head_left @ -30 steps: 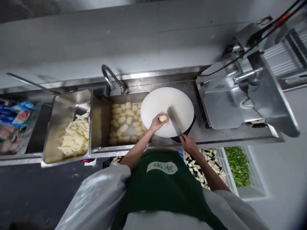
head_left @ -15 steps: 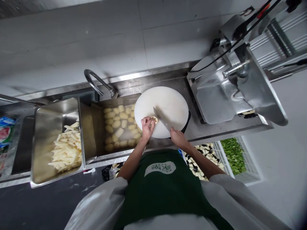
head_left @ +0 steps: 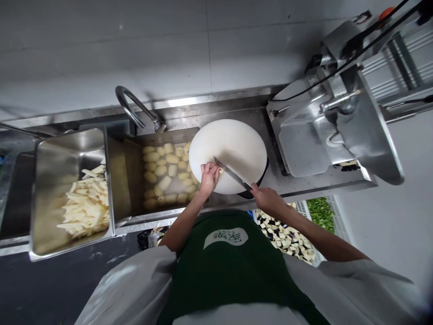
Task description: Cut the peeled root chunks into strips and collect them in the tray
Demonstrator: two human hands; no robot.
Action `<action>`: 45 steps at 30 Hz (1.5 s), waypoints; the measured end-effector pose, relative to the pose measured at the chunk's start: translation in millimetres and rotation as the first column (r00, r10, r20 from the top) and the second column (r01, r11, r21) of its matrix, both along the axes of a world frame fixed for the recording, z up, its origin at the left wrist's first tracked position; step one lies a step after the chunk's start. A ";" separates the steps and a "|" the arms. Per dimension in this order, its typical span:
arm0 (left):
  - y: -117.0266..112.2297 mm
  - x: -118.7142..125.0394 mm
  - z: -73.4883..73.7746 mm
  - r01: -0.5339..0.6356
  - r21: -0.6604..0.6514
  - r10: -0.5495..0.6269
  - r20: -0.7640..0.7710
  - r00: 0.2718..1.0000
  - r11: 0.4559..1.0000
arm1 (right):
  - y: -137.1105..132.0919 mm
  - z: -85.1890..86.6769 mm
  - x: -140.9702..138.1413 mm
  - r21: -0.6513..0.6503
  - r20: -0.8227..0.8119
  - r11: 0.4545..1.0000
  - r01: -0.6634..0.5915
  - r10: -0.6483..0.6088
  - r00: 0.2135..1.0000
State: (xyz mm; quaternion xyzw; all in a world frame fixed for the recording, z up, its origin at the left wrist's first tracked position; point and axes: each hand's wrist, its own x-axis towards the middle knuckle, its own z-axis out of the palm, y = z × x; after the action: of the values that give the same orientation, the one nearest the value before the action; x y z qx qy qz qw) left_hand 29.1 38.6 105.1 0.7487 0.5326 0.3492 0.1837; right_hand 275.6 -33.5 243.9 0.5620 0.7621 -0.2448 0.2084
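A round white cutting board lies across the counter in front of me. On its near left part, my left hand has its fingers closed on a small pale lotus root piece, mostly hidden by the fingers and the blade. My right hand grips a kitchen knife by its handle, at the board's near right edge. The blade slants up and left, its tip close to my left fingertips and its side beside the piece. Whether the edge touches the piece I cannot tell.
Left of the board, a water-filled sink holds many peeled pieces under a curved faucet. A steel pan farther left contains pale strips. A metal slicer stands right. Below the counter are diced eggplant and chopped greens.
The knife has turned to a more edge-on angle, and my right hand and forearm have shifted right. My left hand still holds the piece. The whole view has shifted slightly.
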 end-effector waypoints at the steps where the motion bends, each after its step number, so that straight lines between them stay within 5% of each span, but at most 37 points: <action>1: -0.2 0.3 -0.5 -0.005 -0.011 0.006 0.006 1.000 1.000 | 1.5 3.2 0.3 -0.005 0.005 1.000 -0.007 0.007 1.000; 6: -0.6 1.3 -5.1 -0.016 -0.035 0.017 0.023 1.000 0.999 | 18.1 -1.0 -3.4 -0.027 -0.007 0.999 -0.045 0.045 0.999; 13: -3.0 -1.4 -6.1 -0.031 -0.033 0.033 0.080 0.996 0.999 | 55.4 -58.2 -55.0 -0.042 -0.035 0.999 -0.028 0.027 0.999; 16: -6.2 -3.7 -8.3 -0.050 -0.035 0.054 0.103 0.993 0.998 | 61.7 -66.9 -62.3 -0.030 -0.035 1.000 -0.006 0.005 0.999; 26: -11.8 -2.6 -16.6 -0.069 -0.041 0.074 0.128 0.989 0.997 | 31.0 -4.3 -38.0 -0.007 0.024 0.998 -0.069 0.069 0.997; 30: -10.9 -2.5 -19.3 -0.069 -0.049 0.075 0.141 0.987 0.996 | 30.4 2.6 -36.7 -0.037 0.032 0.997 -0.073 0.074 0.997; 40: -12.1 -8.9 -30.8 -0.034 -0.021 0.037 0.188 0.981 0.999 | 54.3 -72.6 -69.2 -0.083 0.060 0.996 -0.036 0.041 0.997; 45: -12.4 -12.3 -56.6 -0.077 -0.038 0.083 0.172 0.982 0.996 | 59.1 -74.0 -68.9 -0.076 0.063 0.997 -0.021 0.026 0.998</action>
State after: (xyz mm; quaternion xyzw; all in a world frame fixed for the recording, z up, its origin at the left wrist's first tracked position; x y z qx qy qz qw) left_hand 16.8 26.2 48.5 0.6906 0.5496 0.4119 0.2265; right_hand 206.7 25.7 169.9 0.5523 0.7518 -0.2527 0.2567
